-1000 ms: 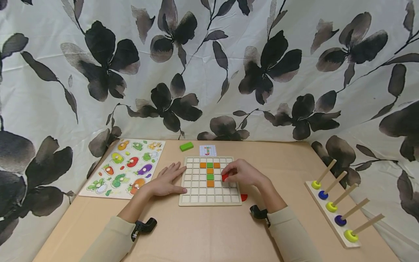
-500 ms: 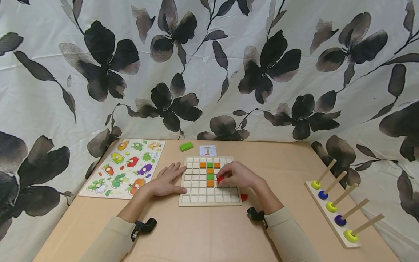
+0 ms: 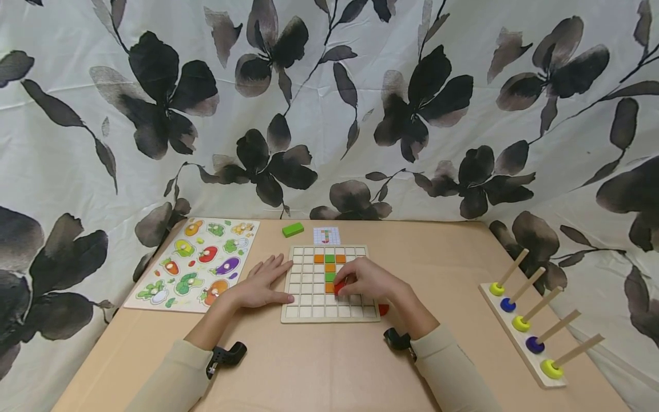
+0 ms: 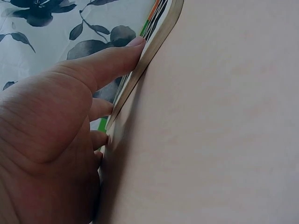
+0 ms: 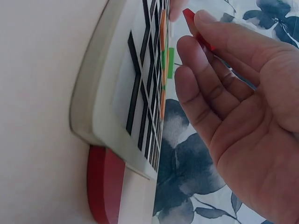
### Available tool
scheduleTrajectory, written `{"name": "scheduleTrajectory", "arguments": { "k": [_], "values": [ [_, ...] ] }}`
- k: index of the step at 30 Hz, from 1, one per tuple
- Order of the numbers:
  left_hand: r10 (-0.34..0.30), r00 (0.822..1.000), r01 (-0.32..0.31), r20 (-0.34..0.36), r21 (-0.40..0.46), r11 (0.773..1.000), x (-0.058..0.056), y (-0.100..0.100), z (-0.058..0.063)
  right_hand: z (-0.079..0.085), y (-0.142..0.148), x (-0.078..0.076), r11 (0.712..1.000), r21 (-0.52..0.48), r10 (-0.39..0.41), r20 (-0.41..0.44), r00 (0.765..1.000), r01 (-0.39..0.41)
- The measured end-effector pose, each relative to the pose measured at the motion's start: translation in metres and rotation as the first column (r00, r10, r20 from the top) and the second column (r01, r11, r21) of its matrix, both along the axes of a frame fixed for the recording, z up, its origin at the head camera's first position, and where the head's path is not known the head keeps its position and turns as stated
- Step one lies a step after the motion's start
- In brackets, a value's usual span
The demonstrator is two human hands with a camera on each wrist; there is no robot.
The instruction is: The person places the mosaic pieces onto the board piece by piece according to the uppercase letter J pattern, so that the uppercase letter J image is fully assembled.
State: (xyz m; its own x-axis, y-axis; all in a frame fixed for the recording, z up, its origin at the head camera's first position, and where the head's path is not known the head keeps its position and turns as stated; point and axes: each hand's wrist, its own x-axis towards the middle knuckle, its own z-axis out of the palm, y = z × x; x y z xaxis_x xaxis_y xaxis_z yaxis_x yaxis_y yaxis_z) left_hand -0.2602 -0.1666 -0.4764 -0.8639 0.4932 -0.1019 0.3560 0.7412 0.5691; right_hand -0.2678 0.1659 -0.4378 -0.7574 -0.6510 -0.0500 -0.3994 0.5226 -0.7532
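A pale wooden grid board (image 3: 309, 313) lies on the table, with several orange tiles (image 3: 319, 259) and green tiles (image 3: 330, 277) set in its cells. My left hand (image 3: 264, 285) rests at the board's left edge, fingers spread and thumb against the rim, as the left wrist view also shows. Over the middle of the grid, my right hand (image 3: 368, 280) pinches a small red piece (image 5: 189, 19) between thumb and fingers, just right of the lowest orange tile. The fingers partly cover that piece in the head view. Another red piece (image 5: 105, 182) lies by the board's right edge.
Behind the board are a small pattern card (image 3: 326, 236) and a green block (image 3: 293, 230). A vegetable picture board (image 3: 170, 274) lies at left. At right stands a peg rack (image 3: 525, 337) with yellow and blue rings. A floral cloth (image 3: 329, 126) hangs behind the table.
My right hand has moved left across the grid with the red piece, up beside the column of coloured tiles. The left hand has stayed in place.
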Motion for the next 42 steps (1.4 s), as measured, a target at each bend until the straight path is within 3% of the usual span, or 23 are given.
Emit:
{"name": "scheduleTrajectory", "arguments": {
  "k": [9, 21, 42],
  "values": [
    [0.004, 1.000, -0.004, -0.003, 0.005, 1.000, 0.001, 0.001, 0.002, 0.002, -0.007, 0.005, 0.997, 0.042, 0.064, -0.027, 0.998, -0.063],
    [0.001, 1.000, -0.001, -0.005, 0.003, 1.000, 0.000, 0.000, 0.000, -0.008, -0.016, 0.003, 0.986, 0.072, 0.157, -0.075, 0.985, -0.152],
    [0.007, 1.000, -0.007, 0.005, 0.002, 1.000, 0.001, 0.000, -0.001, -0.008, -0.020, 0.007, 0.986, 0.136, 0.117, -0.136, 0.984, -0.098]
  ]
}}
